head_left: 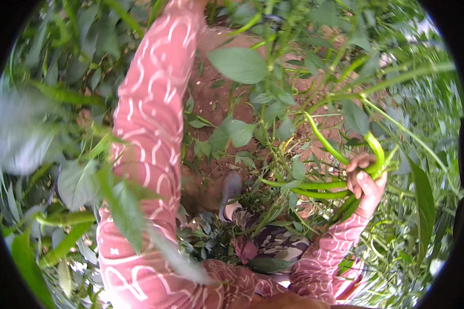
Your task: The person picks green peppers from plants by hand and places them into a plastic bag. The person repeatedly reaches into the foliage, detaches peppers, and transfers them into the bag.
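Several long green chili peppers are bunched in my right hand, at the right of the head view. Its fingers are closed round them. Most of the peppers point left out of the fist, and one bent pepper sticks up above the knuckles. My left arm, in a pink sleeve with white curved lines, stretches up to the top edge among the leaves. The left hand lies beyond that edge, so its fingers and anything in them are hidden.
Leafy pepper plants crowd both sides, with more green peppers hanging at the left. Brown soil shows between the rows. Below are a grey shoe and camouflage trousers. A thick stem crosses at upper right.
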